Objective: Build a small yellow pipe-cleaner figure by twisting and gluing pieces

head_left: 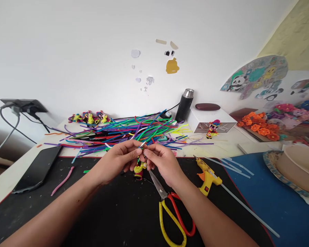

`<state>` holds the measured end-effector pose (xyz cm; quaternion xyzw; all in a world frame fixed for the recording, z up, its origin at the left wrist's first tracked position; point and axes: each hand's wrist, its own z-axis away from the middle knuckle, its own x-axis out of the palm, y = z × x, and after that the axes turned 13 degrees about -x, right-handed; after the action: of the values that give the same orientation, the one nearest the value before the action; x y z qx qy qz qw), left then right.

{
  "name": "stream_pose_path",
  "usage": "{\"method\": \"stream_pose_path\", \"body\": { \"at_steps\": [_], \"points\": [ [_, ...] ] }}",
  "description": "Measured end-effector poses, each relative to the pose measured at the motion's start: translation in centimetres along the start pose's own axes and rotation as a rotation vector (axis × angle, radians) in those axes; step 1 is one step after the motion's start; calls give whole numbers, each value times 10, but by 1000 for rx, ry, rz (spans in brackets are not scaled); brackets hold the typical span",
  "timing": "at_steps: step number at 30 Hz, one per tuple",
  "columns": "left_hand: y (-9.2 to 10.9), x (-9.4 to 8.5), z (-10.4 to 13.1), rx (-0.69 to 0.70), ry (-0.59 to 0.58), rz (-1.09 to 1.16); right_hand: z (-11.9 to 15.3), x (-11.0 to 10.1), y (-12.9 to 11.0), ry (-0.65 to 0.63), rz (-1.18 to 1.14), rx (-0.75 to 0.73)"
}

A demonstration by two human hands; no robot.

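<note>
Both my hands meet above the black mat [103, 212], their fingers closed around the upper part of a small pipe-cleaner doll [139, 169]. Yellow and dark red show on its lower body; the top is mostly hidden by my fingers. My left hand [118, 159] pinches it from the left, my right hand [163, 161] from the right. A short pale piece sticks up between the fingertips, too small to name. Just below my right hand lie scissors [167, 202] with one yellow and one red handle. To the right rests a yellow hot glue gun [207, 176].
A pile of coloured pipe cleaners [113, 132] spreads behind the mat. Finished-looking dolls [89, 117] stand at the back left, another doll [213, 128] by a white box [199, 118]. A phone [38, 168], black flask [184, 106], glue sticks [234, 166] and bowl [298, 168] lie around.
</note>
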<state>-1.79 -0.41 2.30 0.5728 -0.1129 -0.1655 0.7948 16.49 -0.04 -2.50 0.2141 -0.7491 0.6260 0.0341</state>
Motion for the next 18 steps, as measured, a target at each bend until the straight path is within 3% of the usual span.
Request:
{"method": "stream_pose_path", "body": {
  "at_steps": [7, 14, 18],
  "points": [
    [-1, 0, 0, -42, -21, 127, -2, -4, -14, 60, 78, -43],
    [3, -5, -3, 14, 101, 228, -11, -21, -33, 332, -30, -126],
    [3, -5, -3, 0, 107, 239, -13, -25, -37, 360, -39, -123]
  ]
}}
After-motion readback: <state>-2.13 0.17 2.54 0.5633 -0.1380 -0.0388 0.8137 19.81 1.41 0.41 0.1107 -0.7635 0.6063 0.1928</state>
